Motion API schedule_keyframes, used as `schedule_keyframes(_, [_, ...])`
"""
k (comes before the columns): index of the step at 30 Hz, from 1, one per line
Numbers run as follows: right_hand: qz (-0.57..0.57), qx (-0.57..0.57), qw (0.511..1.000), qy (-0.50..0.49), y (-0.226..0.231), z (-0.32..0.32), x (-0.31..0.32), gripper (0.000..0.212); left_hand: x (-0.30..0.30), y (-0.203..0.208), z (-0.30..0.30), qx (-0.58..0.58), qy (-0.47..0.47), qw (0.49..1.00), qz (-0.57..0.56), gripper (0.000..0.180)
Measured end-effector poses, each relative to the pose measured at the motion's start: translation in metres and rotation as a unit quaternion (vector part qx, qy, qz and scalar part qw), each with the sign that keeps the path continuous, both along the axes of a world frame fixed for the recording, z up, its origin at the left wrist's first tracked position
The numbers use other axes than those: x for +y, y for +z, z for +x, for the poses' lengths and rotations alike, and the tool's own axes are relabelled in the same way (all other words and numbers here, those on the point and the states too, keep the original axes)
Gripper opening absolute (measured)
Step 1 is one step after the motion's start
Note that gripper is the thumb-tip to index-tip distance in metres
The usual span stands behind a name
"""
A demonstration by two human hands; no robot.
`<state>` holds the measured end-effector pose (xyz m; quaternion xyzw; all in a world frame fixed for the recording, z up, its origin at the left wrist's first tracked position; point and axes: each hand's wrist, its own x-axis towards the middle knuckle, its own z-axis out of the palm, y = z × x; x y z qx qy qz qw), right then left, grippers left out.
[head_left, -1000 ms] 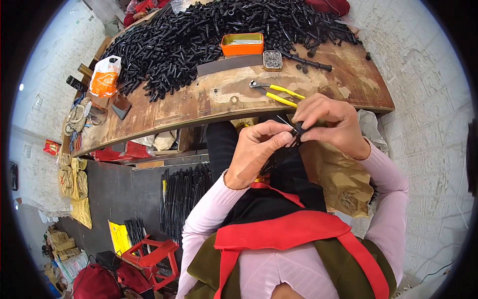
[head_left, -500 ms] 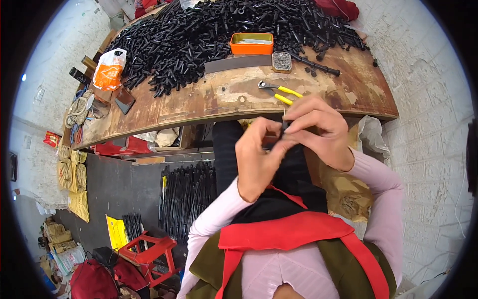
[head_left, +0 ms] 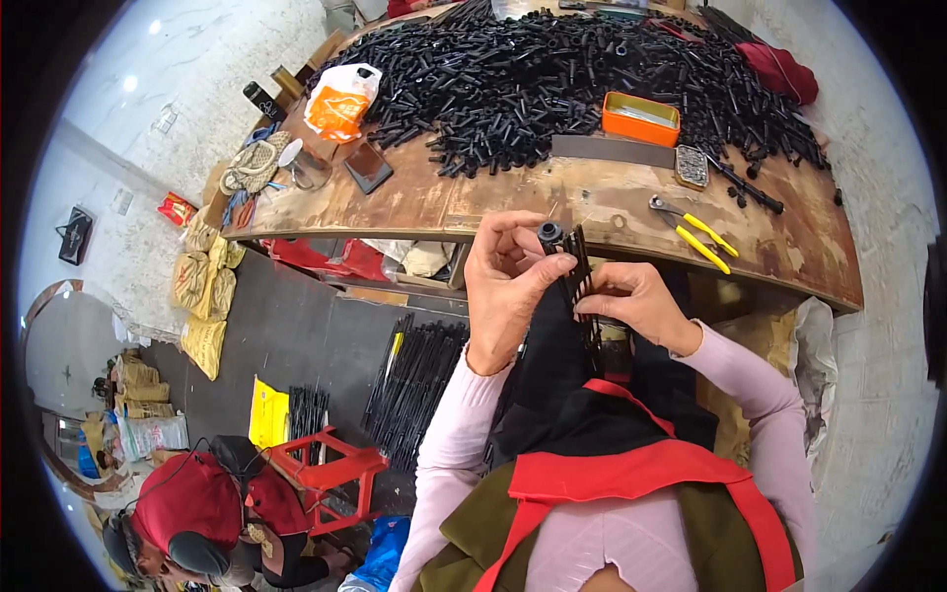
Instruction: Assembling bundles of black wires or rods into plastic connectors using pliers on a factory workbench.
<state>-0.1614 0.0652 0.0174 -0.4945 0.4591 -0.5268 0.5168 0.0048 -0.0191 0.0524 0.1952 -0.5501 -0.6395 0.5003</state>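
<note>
Above my lap, at the table's front edge, my left hand (head_left: 505,286) is closed round the upper end of a long black part (head_left: 570,264) that stands nearly upright. Its top shows a round, hollow tube end, and thin dark strips run down beside it. Lower down, my right hand (head_left: 634,304) pinches the strips between thumb and fingers. Fine wire-like tips stick up near the tube end; what they belong to is unclear. Cutting pliers (head_left: 702,233) with yellow handles lie on the table, beyond my right hand.
A large heap of black tubular pieces (head_left: 533,79) covers the table's far side. An orange tin (head_left: 641,131), a small box of metal bits (head_left: 692,167) and a phone (head_left: 368,168) lie nearer. Bundled black rods (head_left: 414,390) and a red stool (head_left: 330,474) stand left, by a bent-over person (head_left: 202,503).
The view has swung left, shifting the table rightward in it. My hands, earlier pinched together on a small dark piece, now hold a longer black part, the right hand lower.
</note>
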Motion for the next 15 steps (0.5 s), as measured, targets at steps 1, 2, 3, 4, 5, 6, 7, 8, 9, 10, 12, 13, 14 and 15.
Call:
schedule_keyframes(1, [0.001,-0.001,1.000,0.001,0.002,0.002,-0.001,0.009,-0.003,-0.002,0.002,0.003,-0.005,1.000,-0.004,0.042])
schedule_keyframes(2, [0.008,0.005,1.000,-0.004,0.005,0.004,-0.002,0.009,-0.005,-0.002,0.003,0.002,-0.005,1.000,-0.003,0.042])
schedule_keyframes(3, [0.014,0.012,1.000,-0.011,0.006,0.005,-0.003,0.009,-0.008,-0.002,0.004,0.006,-0.013,1.000,0.002,0.042])
schedule_keyframes(4, [0.014,0.012,1.000,-0.013,0.007,0.006,-0.004,0.009,-0.011,-0.002,0.004,0.010,-0.022,1.000,0.006,0.041])
schedule_keyframes(5, [0.018,0.020,0.999,-0.023,0.008,0.008,-0.005,0.009,-0.013,-0.001,0.004,0.011,-0.024,1.000,0.007,0.041])
schedule_keyframes(6, [0.021,0.028,0.999,-0.034,0.009,0.009,-0.005,0.010,-0.015,-0.001,0.003,0.017,-0.035,0.999,0.014,0.041])
schedule_keyframes(7, [0.021,0.029,0.999,-0.036,0.009,0.010,-0.005,0.010,-0.017,-0.001,0.003,0.023,-0.047,0.998,0.021,0.041])
schedule_keyframes(8, [0.019,0.040,0.998,-0.043,0.010,0.011,-0.004,0.010,-0.020,-0.001,0.002,0.024,-0.049,0.998,0.020,0.041])
schedule_keyframes(9, [0.018,0.048,0.998,-0.048,0.010,0.011,-0.003,0.009,-0.023,-0.004,0.002,0.031,-0.068,0.997,0.018,0.041])
schedule_keyframes(10, [0.018,0.047,0.998,-0.048,0.009,0.012,-0.003,0.009,-0.025,-0.006,0.002,0.037,-0.086,0.995,0.015,0.041])
schedule_keyframes(12, [0.008,0.045,0.997,-0.061,0.010,0.012,-0.003,0.009,-0.028,-0.008,0.000,0.040,-0.095,0.995,0.015,0.040])
schedule_keyframes(13, [0.006,0.046,0.997,-0.063,0.009,0.013,-0.002,0.009,-0.029,-0.007,0.000,0.044,-0.104,0.993,0.014,0.039])
schedule_keyframes(14, [0.003,0.052,0.995,-0.081,0.006,0.015,0.000,0.009,-0.027,-0.005,0.000,0.044,-0.106,0.993,0.012,0.039])
schedule_keyframes(15, [-0.002,0.058,0.993,-0.100,0.005,0.015,0.000,0.010,-0.025,-0.002,-0.001,0.040,-0.113,0.993,0.022,0.036])
